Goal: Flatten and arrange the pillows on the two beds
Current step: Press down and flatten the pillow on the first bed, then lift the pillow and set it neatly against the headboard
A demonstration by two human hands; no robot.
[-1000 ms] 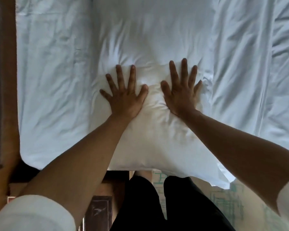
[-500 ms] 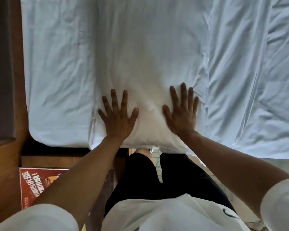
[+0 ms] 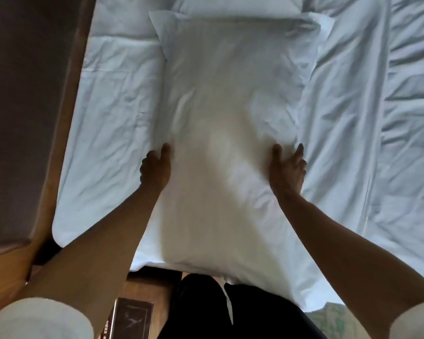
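Left hand (image 3: 155,168) sits at the left long edge of the pillow (image 3: 230,133), thumb up on top, fingers curled under the side — grasping the edge. Right hand (image 3: 287,170) mirrors it on the right edge: thumb on the top face, fingers around the side; how far they wrap underneath is hidden. Both appear to be gripping, not pressing flat.

Pillow lies lengthwise on the bed (image 3: 113,123), running away from the person, near end overhanging the mattress edge above the person's dark trousers (image 3: 201,311). A second pillow (image 3: 240,6) shows just beyond its far end, touching or nearly so.

Step in hand, by my reading: squaring and positioning the pillow. To do it well, keep the pull even on both sides so the case does not twist, slide it away from the edge until nothing overhangs, line its far end against the second pillow, then smooth the centre creases outward with flat palms.

Surface: white sheet, heavily creased, more rumpled bedding (image 3: 406,106) to the right. Dark padded headboard (image 3: 27,118) with a wood frame on the left; wooden floor below.
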